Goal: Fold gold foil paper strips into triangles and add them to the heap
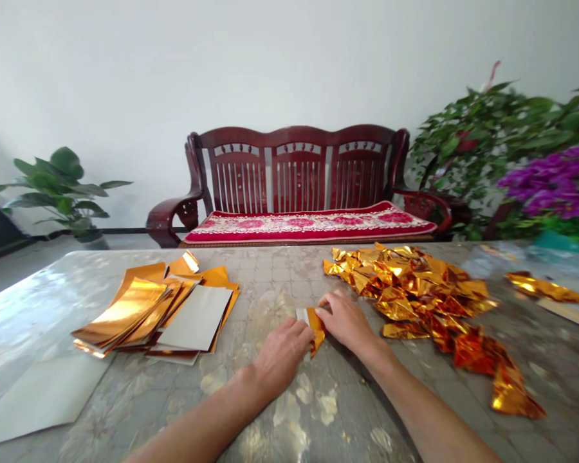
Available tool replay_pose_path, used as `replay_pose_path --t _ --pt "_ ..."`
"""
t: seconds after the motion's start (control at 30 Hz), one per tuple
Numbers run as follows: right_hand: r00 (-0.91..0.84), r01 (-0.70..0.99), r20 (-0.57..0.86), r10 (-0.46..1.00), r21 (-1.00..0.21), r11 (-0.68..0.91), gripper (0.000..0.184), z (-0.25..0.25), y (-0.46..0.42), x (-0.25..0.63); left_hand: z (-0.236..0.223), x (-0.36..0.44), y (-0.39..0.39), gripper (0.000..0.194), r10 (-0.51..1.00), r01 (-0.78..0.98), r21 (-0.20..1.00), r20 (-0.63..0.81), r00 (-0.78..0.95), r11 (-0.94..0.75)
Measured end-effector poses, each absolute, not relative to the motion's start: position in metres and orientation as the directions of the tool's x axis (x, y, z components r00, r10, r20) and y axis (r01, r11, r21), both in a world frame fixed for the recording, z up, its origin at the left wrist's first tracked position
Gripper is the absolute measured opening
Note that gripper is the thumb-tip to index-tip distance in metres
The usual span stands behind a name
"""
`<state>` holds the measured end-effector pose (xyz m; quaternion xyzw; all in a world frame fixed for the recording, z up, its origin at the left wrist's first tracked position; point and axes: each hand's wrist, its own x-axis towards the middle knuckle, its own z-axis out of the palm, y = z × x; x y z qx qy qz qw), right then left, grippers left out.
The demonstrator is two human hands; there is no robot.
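- Your left hand (pixel 282 357) and right hand (pixel 345 319) meet near the middle of the table (pixel 270 424), with a folded gold foil piece (pixel 316 329) between them.
- Fingers of both hands are together, clamped on that piece; its white backing shows at the left edge, beside your left fingers (pixel 302 331).
- Far left of your hands: a stack of flat foil sheets (pixel 154 315), gold and white sides showing, still unfolded.
- Right of your hands: a loose heap of creased gold foil pieces (pixel 415 289), spreading toward the near right.
- Far right: a separate creased gold foil strip (pixel 545 287) lies apart from the heap.
- Near left: a pale flat sheet (pixel 43 399) lies at the table's corner.
- Tally by eye: many pieces creased, a sizeable flat stack remaining; exact counts cannot be told.
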<state>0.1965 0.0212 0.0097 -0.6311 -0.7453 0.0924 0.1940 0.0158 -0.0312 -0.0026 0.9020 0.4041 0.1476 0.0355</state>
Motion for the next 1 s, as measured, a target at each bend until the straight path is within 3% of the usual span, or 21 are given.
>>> replay_pose_path --t 0.27,0.47,0.77,1.0 --pt "-0.071 0.926 0.097 0.993 -0.363 0.101 0.007 0.0149 0.0221 0.19 -0.0006 0.0168 -0.0294 0.008 0.746 0.737 0.162 0.282 0.603 -0.657" --pt "-0.054 0.886 0.003 0.999 -0.46 0.05 0.026 0.018 0.0229 0.1911 -0.0013 0.0179 -0.0327 0.021 0.811 0.814 0.123 0.253 0.527 -0.568" --pt "-0.084 0.87 -0.017 0.996 -0.489 0.065 0.023 0.0187 0.0245 0.1945 -0.0043 0.019 -0.0319 0.03 0.787 0.809 0.032 0.261 0.559 -0.586" --pt "-0.04 0.89 -0.002 0.999 -0.454 0.035 0.019 0.0204 0.0214 0.1894 -0.0043 0.0186 -0.0306 0.022 0.74 0.772 0.007 0.293 0.606 -0.635"
